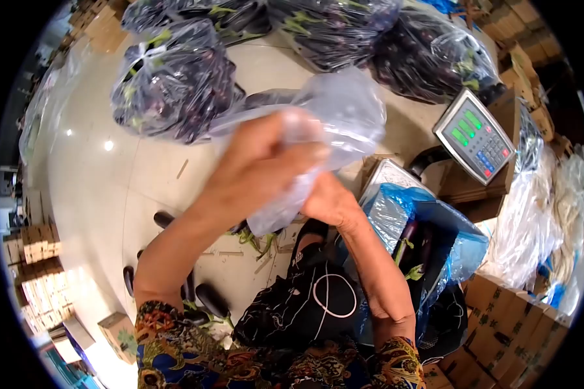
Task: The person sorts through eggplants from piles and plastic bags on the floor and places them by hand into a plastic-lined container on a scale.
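Note:
In front of me, both hands are closed on a clear plastic bag (347,107), whose upper part puffs out beyond my fingers. My left hand (272,152), blurred, grips its gathered film from above. My right hand (328,200) is lower and closer to me, with its fingers partly hidden behind the film. Part of the bag hangs below the hands. Just past it lies a knotted plastic bag of eggplants (175,84). By my right forearm, a box lined with blue plastic (461,217) contains dark eggplants (422,243) with green stems.
A digital scale display (475,136) with green digits stands at the right, near the metal weighing platform (392,174). More bagged eggplants (428,61) line the back. Loose eggplants (212,300) and stem scraps lie on the tiled floor (97,188). Stacked cartons (512,324) stand at lower right.

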Available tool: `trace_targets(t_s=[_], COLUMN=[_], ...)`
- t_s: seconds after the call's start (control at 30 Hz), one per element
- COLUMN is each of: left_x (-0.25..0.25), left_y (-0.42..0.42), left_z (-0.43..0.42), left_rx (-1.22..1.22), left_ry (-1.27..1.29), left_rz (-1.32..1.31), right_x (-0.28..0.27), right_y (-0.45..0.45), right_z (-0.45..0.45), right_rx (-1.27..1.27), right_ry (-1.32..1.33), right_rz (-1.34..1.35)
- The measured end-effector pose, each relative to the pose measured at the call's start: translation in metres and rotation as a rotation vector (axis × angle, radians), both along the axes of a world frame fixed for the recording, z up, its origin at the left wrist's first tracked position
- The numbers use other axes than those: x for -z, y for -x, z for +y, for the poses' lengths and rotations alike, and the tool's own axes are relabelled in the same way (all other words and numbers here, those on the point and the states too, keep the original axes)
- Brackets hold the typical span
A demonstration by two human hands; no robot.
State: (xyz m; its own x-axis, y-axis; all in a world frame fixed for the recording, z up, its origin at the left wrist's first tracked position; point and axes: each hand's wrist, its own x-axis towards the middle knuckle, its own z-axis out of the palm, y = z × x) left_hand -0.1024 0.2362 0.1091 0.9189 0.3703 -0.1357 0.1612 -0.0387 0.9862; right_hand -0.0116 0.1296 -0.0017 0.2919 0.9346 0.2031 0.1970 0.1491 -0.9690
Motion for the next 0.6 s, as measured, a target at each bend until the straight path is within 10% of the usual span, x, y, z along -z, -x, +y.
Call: trace_targets(t_s=[0.2,0.37,0.53,0.6], left_x=[0.022,0.194,0.28,0.27], left_y=[-0.017,0.058,0.078,0.083], left_z=[0.046,0.096,0.083,0.094], left_rx=[0.183,-0.107,-0.298,-0.419], left_ry=[0.123,-0.959,-1.027,-0.605], left_rz=[-0.075,0.134,0.13,0.165], right_x=[0.008,0.029,0.038,0.036], right_y=[-0.029,-0.061,-0.059,-0.066], right_z=[0.023,0.018,0.025,0.021], right_rx=[0.611,0.656,0.639,0.618], right_ry=[-0.055,-0.165,-0.005,-0.006], right_rz=[0.649,0.981,1.006,0.967])
